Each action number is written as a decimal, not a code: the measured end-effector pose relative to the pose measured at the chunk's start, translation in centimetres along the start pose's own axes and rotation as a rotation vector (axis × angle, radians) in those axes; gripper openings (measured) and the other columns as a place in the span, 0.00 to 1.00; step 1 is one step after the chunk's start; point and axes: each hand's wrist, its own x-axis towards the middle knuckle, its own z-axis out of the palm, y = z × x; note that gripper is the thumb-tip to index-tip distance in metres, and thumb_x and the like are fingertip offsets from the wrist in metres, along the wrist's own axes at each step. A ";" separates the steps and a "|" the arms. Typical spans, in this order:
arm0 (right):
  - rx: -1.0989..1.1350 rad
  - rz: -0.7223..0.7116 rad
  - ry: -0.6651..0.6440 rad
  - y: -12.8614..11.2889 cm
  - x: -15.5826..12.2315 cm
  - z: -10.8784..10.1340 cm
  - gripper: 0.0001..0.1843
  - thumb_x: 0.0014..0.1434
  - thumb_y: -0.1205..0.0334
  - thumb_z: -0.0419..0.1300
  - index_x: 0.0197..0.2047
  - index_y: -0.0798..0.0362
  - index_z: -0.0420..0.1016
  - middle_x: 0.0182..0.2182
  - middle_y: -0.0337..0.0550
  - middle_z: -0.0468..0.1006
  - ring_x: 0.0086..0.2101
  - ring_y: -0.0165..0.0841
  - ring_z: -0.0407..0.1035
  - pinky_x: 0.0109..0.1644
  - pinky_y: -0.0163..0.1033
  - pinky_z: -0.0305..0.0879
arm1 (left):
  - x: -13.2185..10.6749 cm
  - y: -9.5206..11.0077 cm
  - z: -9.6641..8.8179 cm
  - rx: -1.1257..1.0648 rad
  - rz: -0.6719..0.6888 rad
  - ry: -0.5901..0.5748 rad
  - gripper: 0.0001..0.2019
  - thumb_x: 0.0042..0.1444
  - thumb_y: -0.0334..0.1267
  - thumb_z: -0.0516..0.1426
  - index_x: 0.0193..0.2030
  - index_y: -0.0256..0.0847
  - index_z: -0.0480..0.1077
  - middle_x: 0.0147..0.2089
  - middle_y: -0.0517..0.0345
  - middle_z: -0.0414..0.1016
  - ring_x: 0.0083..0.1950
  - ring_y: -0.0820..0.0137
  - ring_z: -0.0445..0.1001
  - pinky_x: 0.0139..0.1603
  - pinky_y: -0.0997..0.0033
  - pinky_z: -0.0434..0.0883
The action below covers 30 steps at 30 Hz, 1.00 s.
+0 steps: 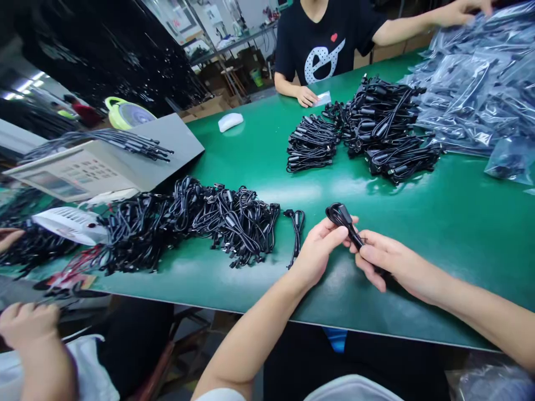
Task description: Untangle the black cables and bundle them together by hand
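Both my hands hold one coiled black cable just above the green table. My left hand pinches the coil's near side with thumb and fingers. My right hand is closed round the cable's lower end, so that part is hidden. A single loose black cable lies on the table just left of my left hand. A long heap of black cables spreads further left.
Bundled black cables lie in piles at the far middle, bagged cables at the far right. A person in a black shirt sits across. Another person's hand is at the lower left, by a small white fan and a grey machine.
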 end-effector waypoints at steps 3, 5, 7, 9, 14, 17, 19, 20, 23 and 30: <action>-0.525 -0.071 0.353 0.4 -0.1 0.0 0.13 0.65 0.49 0.56 0.40 0.49 0.63 0.21 0.31 0.63 0.22 0.32 0.62 0.30 0.37 0.55 | 0.1 -0.3 -0.1 0.074 0.155 0.177 0.20 0.53 0.44 0.68 0.49 0.42 0.69 0.46 0.57 0.74 0.44 0.73 0.72 0.46 0.73 0.69; -0.782 -0.131 0.500 1.0 0.0 0.1 0.11 0.63 0.53 0.59 0.40 0.48 0.61 0.24 0.33 0.66 0.23 0.33 0.64 0.29 0.37 0.55 | 0.1 -0.4 -0.1 0.115 0.233 0.259 0.21 0.50 0.42 0.70 0.45 0.42 0.66 0.41 0.61 0.72 0.41 0.75 0.72 0.43 0.75 0.69; -0.891 -0.199 0.543 1.6 0.2 0.2 0.10 0.63 0.55 0.59 0.41 0.48 0.61 0.25 0.34 0.69 0.23 0.33 0.67 0.29 0.37 0.57 | 0.1 -0.5 0.0 0.091 0.218 0.256 0.21 0.50 0.42 0.70 0.43 0.43 0.63 0.35 0.66 0.70 0.33 0.78 0.70 0.37 0.76 0.68; -0.924 -0.242 0.547 2.1 0.3 0.2 0.10 0.64 0.56 0.58 0.43 0.49 0.61 0.26 0.35 0.71 0.23 0.34 0.69 0.29 0.37 0.59 | 0.1 -0.4 0.1 0.027 0.179 0.218 0.20 0.51 0.41 0.69 0.42 0.43 0.62 0.32 0.67 0.71 0.29 0.78 0.70 0.33 0.76 0.68; -0.936 -0.253 0.507 2.5 0.2 0.4 0.12 0.66 0.54 0.58 0.47 0.48 0.60 0.28 0.38 0.75 0.26 0.37 0.74 0.29 0.38 0.61 | 0.1 -0.1 0.3 -0.017 0.241 0.235 0.18 0.52 0.37 0.69 0.43 0.41 0.65 0.37 0.63 0.75 0.39 0.78 0.74 0.44 0.77 0.70; -0.936 -0.228 0.491 2.3 0.0 0.7 0.11 0.68 0.52 0.55 0.48 0.48 0.60 0.30 0.42 0.77 0.28 0.40 0.76 0.30 0.39 0.61 | 0.0 0.0 0.4 -0.038 0.203 0.224 0.19 0.49 0.36 0.70 0.42 0.41 0.66 0.37 0.63 0.75 0.38 0.77 0.73 0.44 0.76 0.71; -0.869 -0.182 0.430 1.9 -0.1 0.9 0.09 0.69 0.53 0.52 0.47 0.48 0.60 0.29 0.40 0.77 0.26 0.40 0.75 0.30 0.40 0.60 | 0.0 0.0 0.3 -0.056 0.171 0.225 0.19 0.49 0.35 0.70 0.40 0.41 0.65 0.35 0.63 0.75 0.36 0.77 0.73 0.43 0.75 0.71; -0.819 -0.152 0.394 1.7 -0.1 1.0 0.07 0.70 0.54 0.50 0.45 0.47 0.59 0.28 0.39 0.76 0.25 0.39 0.74 0.29 0.39 0.59 | 0.0 -0.1 0.3 -0.065 0.157 0.222 0.18 0.48 0.35 0.70 0.40 0.40 0.65 0.35 0.63 0.74 0.36 0.76 0.73 0.43 0.75 0.71; -0.664 -0.066 0.294 1.2 -0.1 1.1 0.07 0.71 0.55 0.47 0.40 0.46 0.57 0.25 0.35 0.74 0.23 0.35 0.71 0.29 0.38 0.59 | 0.1 -0.1 0.2 -0.099 0.113 0.194 0.18 0.49 0.35 0.70 0.40 0.40 0.65 0.35 0.63 0.74 0.35 0.77 0.72 0.43 0.75 0.70; -0.704 -0.018 0.311 1.3 -0.1 1.3 0.08 0.70 0.54 0.47 0.38 0.46 0.56 0.26 0.36 0.73 0.25 0.37 0.71 0.30 0.39 0.56 | 0.2 -0.4 0.2 -0.102 0.061 0.168 0.17 0.50 0.38 0.70 0.40 0.40 0.67 0.36 0.63 0.72 0.37 0.78 0.71 0.43 0.76 0.69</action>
